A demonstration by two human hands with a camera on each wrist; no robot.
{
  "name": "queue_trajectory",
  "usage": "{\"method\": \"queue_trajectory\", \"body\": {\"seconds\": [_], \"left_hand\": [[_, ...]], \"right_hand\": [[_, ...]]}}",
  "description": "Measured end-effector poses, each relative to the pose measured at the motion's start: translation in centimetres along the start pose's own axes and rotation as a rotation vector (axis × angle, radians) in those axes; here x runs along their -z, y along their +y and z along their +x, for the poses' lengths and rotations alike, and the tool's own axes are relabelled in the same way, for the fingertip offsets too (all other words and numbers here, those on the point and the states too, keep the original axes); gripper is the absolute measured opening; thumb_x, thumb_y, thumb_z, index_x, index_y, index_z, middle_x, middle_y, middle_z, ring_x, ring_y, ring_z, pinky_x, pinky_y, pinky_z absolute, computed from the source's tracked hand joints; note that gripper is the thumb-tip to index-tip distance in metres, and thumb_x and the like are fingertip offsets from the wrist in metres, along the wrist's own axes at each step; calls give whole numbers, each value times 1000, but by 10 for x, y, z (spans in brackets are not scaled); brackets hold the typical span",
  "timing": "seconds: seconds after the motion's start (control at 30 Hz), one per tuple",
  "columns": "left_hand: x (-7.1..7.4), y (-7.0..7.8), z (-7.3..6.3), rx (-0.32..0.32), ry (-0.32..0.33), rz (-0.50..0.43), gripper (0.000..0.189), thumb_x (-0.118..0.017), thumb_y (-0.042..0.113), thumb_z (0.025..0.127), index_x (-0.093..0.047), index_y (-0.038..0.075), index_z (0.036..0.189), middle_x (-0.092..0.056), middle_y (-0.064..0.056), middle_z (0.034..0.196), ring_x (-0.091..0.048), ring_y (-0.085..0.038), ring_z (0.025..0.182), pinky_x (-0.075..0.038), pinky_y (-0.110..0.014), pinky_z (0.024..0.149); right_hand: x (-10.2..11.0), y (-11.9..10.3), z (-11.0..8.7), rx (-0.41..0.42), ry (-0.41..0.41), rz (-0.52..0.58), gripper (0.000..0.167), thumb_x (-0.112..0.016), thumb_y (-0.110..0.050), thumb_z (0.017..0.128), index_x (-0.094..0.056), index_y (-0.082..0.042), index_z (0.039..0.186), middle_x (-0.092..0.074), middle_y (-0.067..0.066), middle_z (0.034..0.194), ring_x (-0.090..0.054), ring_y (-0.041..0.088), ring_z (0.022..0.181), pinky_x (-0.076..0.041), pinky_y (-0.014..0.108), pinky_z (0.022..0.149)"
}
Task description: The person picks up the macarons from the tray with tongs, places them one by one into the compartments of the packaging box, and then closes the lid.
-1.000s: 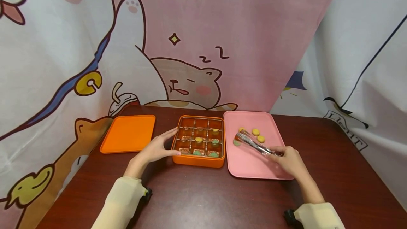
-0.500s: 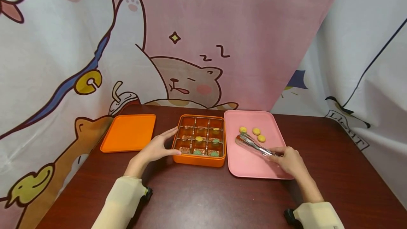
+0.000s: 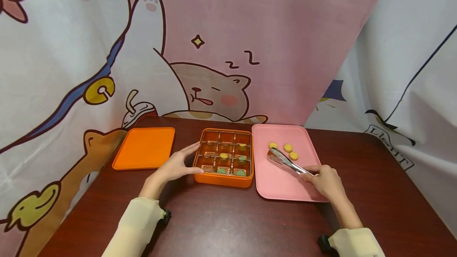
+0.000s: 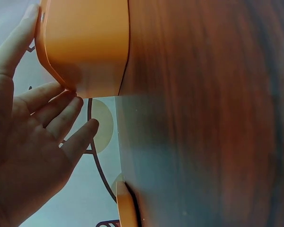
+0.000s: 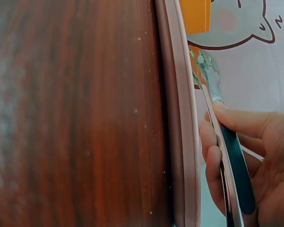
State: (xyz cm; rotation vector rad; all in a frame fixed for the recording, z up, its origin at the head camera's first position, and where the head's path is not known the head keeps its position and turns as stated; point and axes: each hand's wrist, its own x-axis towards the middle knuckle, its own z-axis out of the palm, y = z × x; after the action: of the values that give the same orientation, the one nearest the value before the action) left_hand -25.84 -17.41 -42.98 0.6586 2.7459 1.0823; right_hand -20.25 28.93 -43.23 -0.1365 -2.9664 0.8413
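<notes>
In the head view my right hand (image 3: 324, 179) grips metal tongs (image 3: 290, 165) low over the pink tray (image 3: 285, 187). Thumb and fingers pinch the tongs' arms in the right wrist view. The head of the tongs lies beside several small round yellow cookies (image 3: 287, 148); what lies between its tips is hidden. My left hand (image 3: 175, 166) touches the left side and front corner of an orange box (image 3: 222, 180) with extended fingers and thumb. Its clear divided insert holds a few yellow cookies (image 3: 223, 156) and green cookies (image 3: 240, 173).
A flat orange lid-like tray (image 3: 144, 148) lies at the left of the dark wooden table (image 3: 228, 221). The pink tray stands right against the box's right side. A cartoon-printed cloth (image 3: 285, 50) hangs behind the table.
A green cookie seen under the tongs' tips a second ago no longer shows on the tray. The tongs have shifted slightly right and their arms look closer together. My left hand has stayed put.
</notes>
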Motion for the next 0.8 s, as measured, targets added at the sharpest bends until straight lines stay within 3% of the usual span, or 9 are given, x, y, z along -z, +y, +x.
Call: {"method": "queue_trajectory", "body": {"seconds": [0.43,0.8], "left_hand": [[0,0,0,-2,2,1,93,-81,40,82,-33,11,157,-28,-14,164,-31,-39,149,-32,-63,114],[0,-1,0,6,0,2,94,-81,41,82,-32,12,157,-28,-13,164,-31,-40,149,-31,-64,115]], "right_hand": [[3,-6,0,22,62,25,36,-76,-24,88,-74,1,113,-73,24,101,-50,22,72,-31,29,56],[12,-14,0,57,95,38,31,-74,-17,89,-74,1,113,-72,6,69,-52,14,62,-34,25,51]]}}
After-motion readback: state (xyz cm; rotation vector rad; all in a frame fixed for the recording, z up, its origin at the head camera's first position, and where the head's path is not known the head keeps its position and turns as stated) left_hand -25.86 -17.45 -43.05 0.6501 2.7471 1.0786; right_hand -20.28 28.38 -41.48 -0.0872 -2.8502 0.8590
